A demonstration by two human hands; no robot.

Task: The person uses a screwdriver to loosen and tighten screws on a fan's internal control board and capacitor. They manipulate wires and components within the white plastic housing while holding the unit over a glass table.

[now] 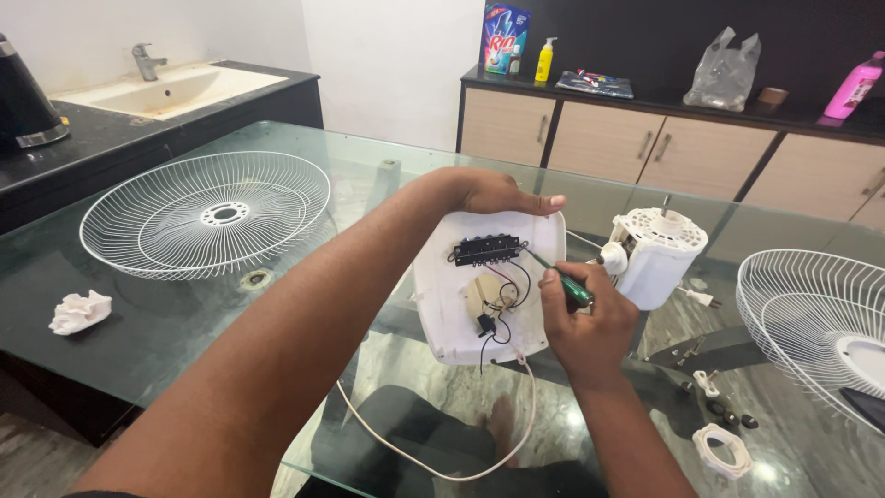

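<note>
Over the glass surface (184, 332), the right hand (585, 327) grips a green-handled screwdriver (562, 281) at the black switch block (487, 249) inside an upturned white fan base (484, 290), wires exposed, which the left hand (493, 194) clasps by its far rim.

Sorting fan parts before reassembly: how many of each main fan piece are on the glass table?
Wire fan guards: 2
Motor unit: 1
White base housing, held by the left hand: 1
White locking ring: 1
Total: 5
</note>
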